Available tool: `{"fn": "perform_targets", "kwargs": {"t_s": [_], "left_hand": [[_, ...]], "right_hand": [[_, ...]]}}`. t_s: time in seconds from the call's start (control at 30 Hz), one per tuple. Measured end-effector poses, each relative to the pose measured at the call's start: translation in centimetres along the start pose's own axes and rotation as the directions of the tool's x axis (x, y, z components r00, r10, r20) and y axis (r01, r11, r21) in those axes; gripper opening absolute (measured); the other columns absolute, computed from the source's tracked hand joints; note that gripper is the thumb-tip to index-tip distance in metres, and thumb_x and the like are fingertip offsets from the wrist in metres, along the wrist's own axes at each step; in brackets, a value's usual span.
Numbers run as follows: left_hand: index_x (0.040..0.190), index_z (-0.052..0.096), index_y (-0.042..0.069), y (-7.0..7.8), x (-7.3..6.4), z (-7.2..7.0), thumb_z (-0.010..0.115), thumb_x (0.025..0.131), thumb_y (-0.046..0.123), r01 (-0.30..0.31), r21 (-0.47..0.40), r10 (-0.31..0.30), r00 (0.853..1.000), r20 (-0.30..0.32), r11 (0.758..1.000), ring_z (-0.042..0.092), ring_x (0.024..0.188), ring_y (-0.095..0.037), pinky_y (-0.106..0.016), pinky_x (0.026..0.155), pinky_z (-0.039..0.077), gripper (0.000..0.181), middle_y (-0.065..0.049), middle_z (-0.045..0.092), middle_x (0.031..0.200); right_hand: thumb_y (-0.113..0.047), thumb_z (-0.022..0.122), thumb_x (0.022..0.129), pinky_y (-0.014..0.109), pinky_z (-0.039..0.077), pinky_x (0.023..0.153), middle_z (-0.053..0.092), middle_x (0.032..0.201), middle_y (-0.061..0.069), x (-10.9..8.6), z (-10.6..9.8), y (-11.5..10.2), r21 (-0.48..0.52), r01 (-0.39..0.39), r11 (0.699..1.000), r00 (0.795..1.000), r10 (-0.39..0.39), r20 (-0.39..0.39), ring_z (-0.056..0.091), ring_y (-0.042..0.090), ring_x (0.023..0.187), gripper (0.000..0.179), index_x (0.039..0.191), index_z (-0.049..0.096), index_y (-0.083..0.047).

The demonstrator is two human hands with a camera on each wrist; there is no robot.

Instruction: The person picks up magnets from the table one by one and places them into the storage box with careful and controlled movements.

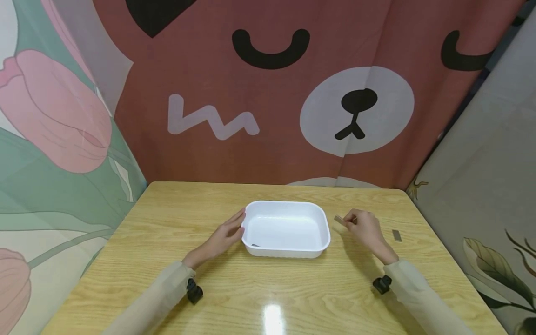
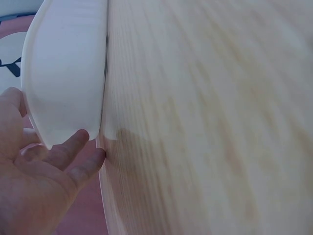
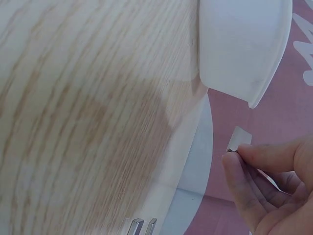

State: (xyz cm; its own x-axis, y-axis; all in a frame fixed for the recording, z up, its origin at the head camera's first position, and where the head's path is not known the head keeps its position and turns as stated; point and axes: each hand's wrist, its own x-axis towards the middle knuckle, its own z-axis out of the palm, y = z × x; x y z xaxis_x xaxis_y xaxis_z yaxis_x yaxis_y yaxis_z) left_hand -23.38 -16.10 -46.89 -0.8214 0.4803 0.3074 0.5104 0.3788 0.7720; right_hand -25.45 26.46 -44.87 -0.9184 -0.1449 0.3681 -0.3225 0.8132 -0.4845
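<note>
A white rectangular tray stands on the table, with a small grey piece in its near left corner. My left hand rests against the tray's left end, fingers extended; in the left wrist view, fingertips lie along its outer wall. To the right of the tray, my right hand pinches a small flat silver metal strip between thumb and finger. The strip points toward the tray's right end, raised above the table. Another small grey strip lies on the table right of that hand.
The wooden table has its far edge against a printed bear curtain. Flowered cloths hang at the left and right. Silver strips show at the bottom of the right wrist view.
</note>
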Motion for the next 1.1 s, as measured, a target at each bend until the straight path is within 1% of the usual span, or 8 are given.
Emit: {"fn": "perform_targets", "kwargs": {"t_s": [0.1,0.2,0.37,0.6,0.87,1.1], "left_hand": [[0.144,0.032,-0.016,1.2,-0.1,-0.4,0.052,0.102,-0.001,-0.001,0.004,0.0,1.0,0.018,1.0,0.021,0.143,-0.044,-0.046,0.113,0.03,0.049,-0.025,0.021,0.157],[0.144,0.032,-0.016,1.7,-0.2,-0.6,0.052,0.102,0.001,0.0,0.006,0.0,1.0,0.025,1.0,0.021,0.144,-0.044,-0.044,0.112,0.03,0.049,-0.025,0.021,0.157],[0.144,0.032,-0.016,1.6,-0.2,-0.6,0.052,0.103,0.002,0.001,-0.001,-0.001,1.0,0.024,1.0,0.021,0.144,-0.042,-0.042,0.113,0.029,0.049,-0.023,0.021,0.158],[0.142,0.034,-0.019,1.3,-0.1,-0.4,0.054,0.1,-0.003,-0.002,-0.013,0.002,1.0,0.003,1.0,0.023,0.142,-0.046,-0.047,0.111,0.034,0.049,-0.027,0.022,0.156],[0.143,0.034,-0.017,1.4,-0.1,-0.5,0.053,0.101,-0.001,-0.003,-0.008,0.003,1.0,0.006,1.0,0.023,0.143,-0.043,-0.043,0.112,0.032,0.048,-0.024,0.022,0.157],[0.144,0.032,-0.016,1.4,-0.2,-0.5,0.052,0.102,0.001,0.004,-0.006,-0.004,1.0,0.018,1.0,0.021,0.144,-0.042,-0.04,0.113,0.03,0.049,-0.023,0.021,0.157]], "right_hand": [[-0.002,0.075,0.085,0.033,0.05,0.051,0.069,0.075,0.007,0.0,-0.1,-0.2,0.005,-0.008,1.0,1.0,0.008,0.003,0.061,0.018,0.062,0.005,0.083,0.072,0.001],[-0.002,0.075,0.085,0.031,0.05,0.05,0.069,0.074,0.005,0.0,0.0,-0.2,0.003,-0.007,1.0,1.0,0.007,-0.003,0.062,0.018,0.062,0.004,0.083,0.072,0.0],[0.001,0.075,0.083,0.03,0.05,0.05,0.069,0.073,0.004,0.1,0.1,-0.1,0.006,0.004,1.0,1.0,-0.004,-0.012,0.062,0.017,0.061,0.004,0.082,0.073,-0.001],[-0.002,0.075,0.085,0.032,0.05,0.051,0.067,0.07,0.002,0.2,0.0,-0.2,0.017,0.016,1.0,1.0,-0.016,-0.009,0.061,0.016,0.06,0.005,0.083,0.072,0.001],[0.0,0.075,0.085,0.033,0.052,0.052,0.067,0.07,0.002,0.3,-0.3,-1.0,0.037,0.016,0.999,1.0,-0.016,-0.002,0.063,0.016,0.061,0.004,0.083,0.073,-0.002],[-0.003,0.077,0.085,0.031,0.051,0.05,0.066,0.069,0.002,0.2,-0.4,-1.8,0.05,0.016,0.999,1.0,-0.016,0.0,0.062,0.014,0.059,0.004,0.085,0.073,-0.002]]}}
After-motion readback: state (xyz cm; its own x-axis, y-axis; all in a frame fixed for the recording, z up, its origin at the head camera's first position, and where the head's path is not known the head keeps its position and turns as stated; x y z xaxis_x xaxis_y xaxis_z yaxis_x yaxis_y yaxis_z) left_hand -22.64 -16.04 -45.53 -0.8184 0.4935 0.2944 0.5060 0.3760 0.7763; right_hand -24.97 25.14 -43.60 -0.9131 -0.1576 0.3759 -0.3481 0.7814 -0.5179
